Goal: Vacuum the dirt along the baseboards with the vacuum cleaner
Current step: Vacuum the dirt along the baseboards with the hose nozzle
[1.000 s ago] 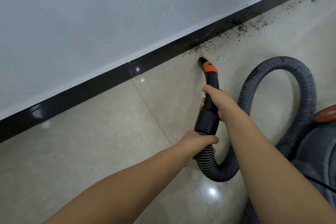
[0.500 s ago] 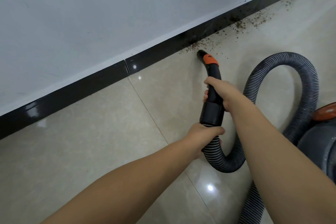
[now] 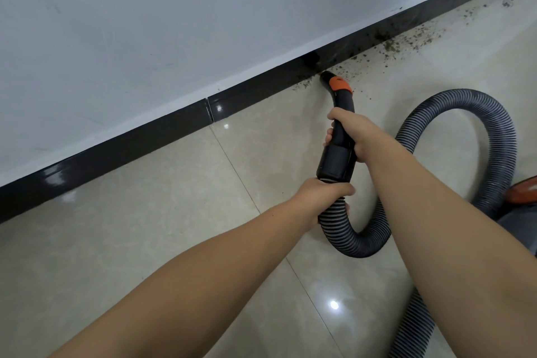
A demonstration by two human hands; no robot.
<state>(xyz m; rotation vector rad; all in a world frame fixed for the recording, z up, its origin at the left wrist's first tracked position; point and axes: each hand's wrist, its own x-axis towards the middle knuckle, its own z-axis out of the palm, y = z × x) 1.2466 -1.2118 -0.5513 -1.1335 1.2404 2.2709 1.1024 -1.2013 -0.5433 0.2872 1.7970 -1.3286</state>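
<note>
Nozzle (image 3: 327, 76) advanced to baseboard (image 3: 116, 154), dirt (image 3: 406, 44) ahead

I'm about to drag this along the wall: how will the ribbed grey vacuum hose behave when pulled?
The ribbed grey vacuum hose will probably flex rather than stay stiff: it already lies in a loop on the glossy beige floor tiles. Its ribs suggest springiness. The rigid black nozzle handle, gripped by the right hand, should steer more predictably.

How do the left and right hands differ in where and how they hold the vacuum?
The right hand grips the rigid black handle, nearer the nozzle. The left hand sits further back, wrapped around the ribbed hose just below the handle's collar. Both are closed around the same wand.
</note>
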